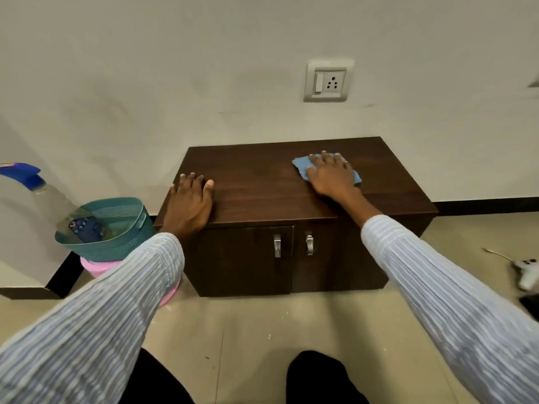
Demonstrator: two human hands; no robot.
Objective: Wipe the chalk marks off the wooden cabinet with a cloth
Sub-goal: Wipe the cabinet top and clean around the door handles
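A low wooden cabinet (262,185) of dark brown stands against a pale wall, its two doors closed and a metal handle on each. The person's right hand (331,174) lies flat on the cabinet top toward its back right part, fingers (323,157) spread open and pressing down on a blue cloth (302,167), whose edges show to the left of the hand and under its right side. The left hand (189,204) rests palm down on the top's front left corner, fingers open and holding nothing. Both arms wear striped pale sleeves (437,287). Chalk marks are hard to make out on the dark top; a faint lighter haze left of the cloth may be one. Left of the cabinet, a teal basket (116,243) sits on something pink (96,266) and holds a clear spray bottle (49,196) with a blue head. A switch and socket plate (328,81) is on the wall above. A white object with a cord (526,271) lies on the floor at far right.
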